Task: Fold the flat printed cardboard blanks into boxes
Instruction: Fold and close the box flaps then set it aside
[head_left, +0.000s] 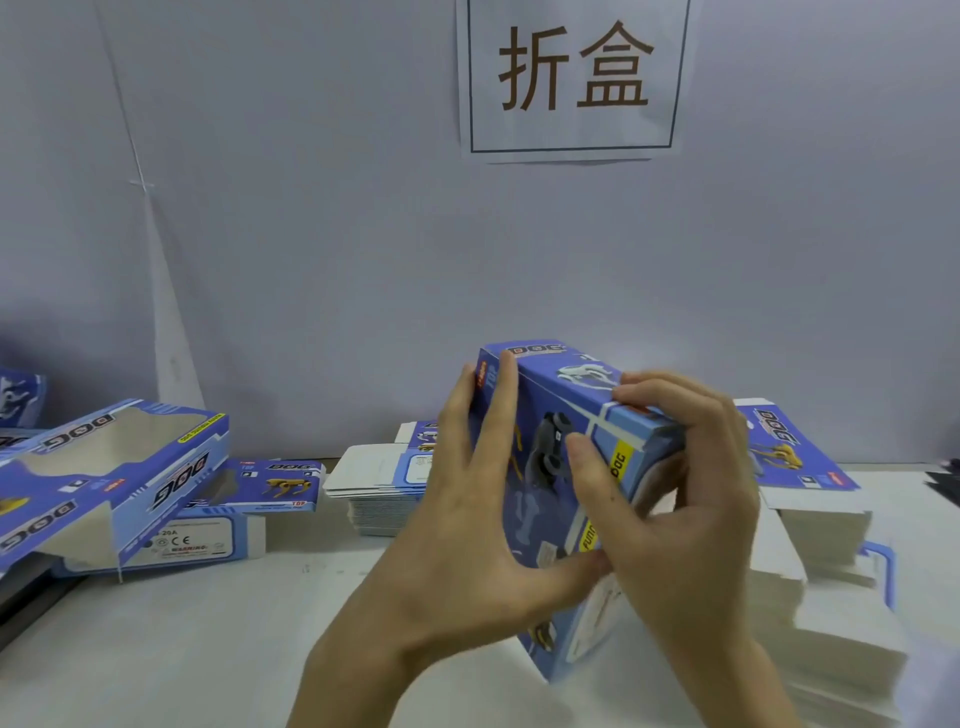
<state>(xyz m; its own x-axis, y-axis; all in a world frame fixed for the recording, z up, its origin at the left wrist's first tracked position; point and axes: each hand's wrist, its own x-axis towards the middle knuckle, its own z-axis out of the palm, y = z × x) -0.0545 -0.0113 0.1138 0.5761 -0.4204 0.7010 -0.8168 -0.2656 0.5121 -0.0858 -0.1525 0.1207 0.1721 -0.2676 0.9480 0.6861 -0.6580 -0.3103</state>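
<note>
A blue printed box (550, 467) with dog pictures stands tilted on the white table (182, 639), formed into a tube shape. My left hand (467, 519) holds its left face, fingers spread up the side and thumb under the lower front. My right hand (675, 493) grips the upper right end, fingers curled over the end flap and thumb pressing the front near the yellow label. A stack of flat blanks (384, 493) lies behind the box, and another stack (821, 519) lies to the right.
Folded blue boxes (119, 478) lie piled at the left, one with an open window cutout. A grey wall with a paper sign (571, 78) rises behind the table. White flat blanks (841, 634) spread along the right edge.
</note>
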